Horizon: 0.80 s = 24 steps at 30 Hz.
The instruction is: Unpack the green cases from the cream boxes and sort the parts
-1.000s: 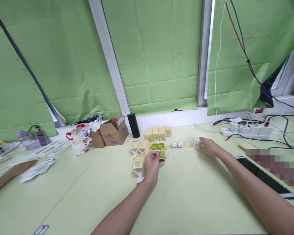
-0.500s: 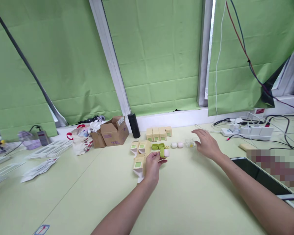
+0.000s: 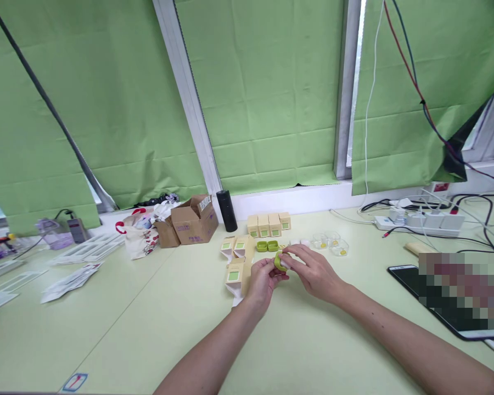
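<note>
Two bare hands meet over a pale table (image 3: 313, 351), both on one small green piece (image 3: 278, 261). The left hand (image 3: 263, 281) pinches it from the left between thumb and fingers; the right hand (image 3: 316, 272) has just come in from beside the clear cups and now presses its fingertips around the piece's right side. A pale part shows at the piece's edge, though the fingers hide how the two fit together. With the right hand back from the cups, the work is gathered on this single piece, handled from both sides at once. Three clear cups (image 3: 339, 248), each with a spot of yellow, stand beyond the right hand and slightly to its right. Some pale pieces (image 3: 304, 242) lie just past its knuckles, partly hidden. Beyond the left hand sit two green containers (image 3: 262, 247), side by side, with a row of four small boxes (image 3: 263, 223) farther back. Three cartons (image 3: 234, 271), white flaps showing, lie just left of the left hand, and a dark-screened device (image 3: 407, 281) rests well to the right of the right hand
</note>
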Each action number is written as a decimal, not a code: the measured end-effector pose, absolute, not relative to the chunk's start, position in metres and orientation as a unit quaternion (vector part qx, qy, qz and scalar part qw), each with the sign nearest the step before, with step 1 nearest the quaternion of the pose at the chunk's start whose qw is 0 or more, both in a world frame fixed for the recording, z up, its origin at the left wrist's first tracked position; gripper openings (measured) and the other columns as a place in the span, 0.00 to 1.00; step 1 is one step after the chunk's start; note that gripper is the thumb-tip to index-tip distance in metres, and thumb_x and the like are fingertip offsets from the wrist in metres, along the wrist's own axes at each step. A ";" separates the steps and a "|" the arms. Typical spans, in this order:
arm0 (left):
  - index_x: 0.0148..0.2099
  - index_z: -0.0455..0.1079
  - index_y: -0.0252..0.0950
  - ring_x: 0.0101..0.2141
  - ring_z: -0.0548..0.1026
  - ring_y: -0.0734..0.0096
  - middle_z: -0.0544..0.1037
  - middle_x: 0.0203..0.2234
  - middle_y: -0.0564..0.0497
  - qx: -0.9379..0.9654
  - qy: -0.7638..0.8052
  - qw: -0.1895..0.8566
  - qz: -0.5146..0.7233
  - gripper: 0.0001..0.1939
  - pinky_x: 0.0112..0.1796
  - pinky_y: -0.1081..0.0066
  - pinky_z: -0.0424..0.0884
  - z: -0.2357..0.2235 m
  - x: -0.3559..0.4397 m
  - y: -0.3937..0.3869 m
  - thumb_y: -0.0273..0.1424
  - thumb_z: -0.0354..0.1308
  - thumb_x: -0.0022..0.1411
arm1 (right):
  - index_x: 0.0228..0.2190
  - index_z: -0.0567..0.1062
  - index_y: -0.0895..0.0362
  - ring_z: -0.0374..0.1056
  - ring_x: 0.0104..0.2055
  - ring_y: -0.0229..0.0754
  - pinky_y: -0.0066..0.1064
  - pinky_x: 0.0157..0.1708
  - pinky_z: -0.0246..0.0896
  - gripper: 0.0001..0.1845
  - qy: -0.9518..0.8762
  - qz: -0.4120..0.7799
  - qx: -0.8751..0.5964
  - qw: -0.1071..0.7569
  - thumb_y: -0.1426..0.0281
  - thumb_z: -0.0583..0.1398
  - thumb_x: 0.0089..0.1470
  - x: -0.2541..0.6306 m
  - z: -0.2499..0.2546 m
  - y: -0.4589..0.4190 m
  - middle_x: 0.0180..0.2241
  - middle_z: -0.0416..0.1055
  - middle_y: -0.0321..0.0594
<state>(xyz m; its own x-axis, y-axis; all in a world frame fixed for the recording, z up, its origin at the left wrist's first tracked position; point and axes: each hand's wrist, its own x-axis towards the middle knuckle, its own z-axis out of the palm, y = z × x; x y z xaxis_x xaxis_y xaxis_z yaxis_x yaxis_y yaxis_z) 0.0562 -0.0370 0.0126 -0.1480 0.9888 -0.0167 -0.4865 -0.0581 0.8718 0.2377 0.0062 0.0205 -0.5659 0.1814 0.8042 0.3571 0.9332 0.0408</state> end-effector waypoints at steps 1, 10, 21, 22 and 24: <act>0.30 0.73 0.32 0.26 0.76 0.69 0.78 0.24 0.48 0.326 0.388 0.571 0.646 0.14 0.32 0.66 0.76 0.012 0.056 -0.036 0.34 0.72 0.45 | 0.63 0.67 0.49 0.71 0.55 0.52 0.45 0.44 0.76 0.29 -0.879 -0.092 -0.152 0.443 0.81 0.50 0.65 0.238 0.020 0.007 0.54 0.73 0.52; 0.35 0.69 0.34 0.27 0.75 0.69 0.77 0.26 0.48 0.381 0.410 0.525 0.641 0.22 0.28 0.69 0.72 0.012 0.057 -0.039 0.46 0.72 0.53 | 0.65 0.64 0.49 0.70 0.62 0.51 0.51 0.59 0.72 0.26 -0.854 0.063 -0.172 0.486 0.74 0.53 0.69 0.239 0.007 0.012 0.60 0.73 0.48; 0.44 0.72 0.38 0.47 0.75 0.60 0.78 0.42 0.44 0.487 0.442 0.313 0.685 0.11 0.44 0.65 0.72 0.024 0.058 -0.048 0.37 0.64 0.63 | 0.53 0.73 0.51 0.79 0.44 0.46 0.42 0.44 0.82 0.15 -0.793 0.249 -0.236 0.504 0.66 0.55 0.68 0.238 0.015 0.008 0.49 0.79 0.44; 0.44 0.72 0.38 0.47 0.75 0.60 0.78 0.42 0.45 0.492 0.442 0.304 0.686 0.10 0.45 0.65 0.71 0.024 0.059 -0.049 0.36 0.63 0.63 | 0.53 0.72 0.51 0.79 0.43 0.45 0.42 0.44 0.82 0.14 -0.791 0.255 -0.238 0.503 0.66 0.55 0.68 0.238 0.015 0.008 0.48 0.79 0.44; 0.45 0.72 0.38 0.47 0.75 0.61 0.78 0.43 0.45 0.501 0.441 0.289 0.686 0.08 0.47 0.66 0.70 0.026 0.060 -0.051 0.34 0.62 0.64 | 0.52 0.72 0.52 0.79 0.43 0.45 0.43 0.43 0.82 0.13 -0.785 0.267 -0.242 0.505 0.66 0.55 0.68 0.238 0.016 0.008 0.48 0.78 0.44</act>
<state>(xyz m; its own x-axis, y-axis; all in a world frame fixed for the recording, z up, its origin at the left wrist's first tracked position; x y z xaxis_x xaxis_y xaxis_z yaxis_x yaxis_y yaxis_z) 0.0600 -0.0515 0.0262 -0.3303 0.8387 0.4330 0.0446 -0.4444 0.8947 0.2379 0.0082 0.0157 -0.3740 0.6483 0.6632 0.1099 0.7410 -0.6625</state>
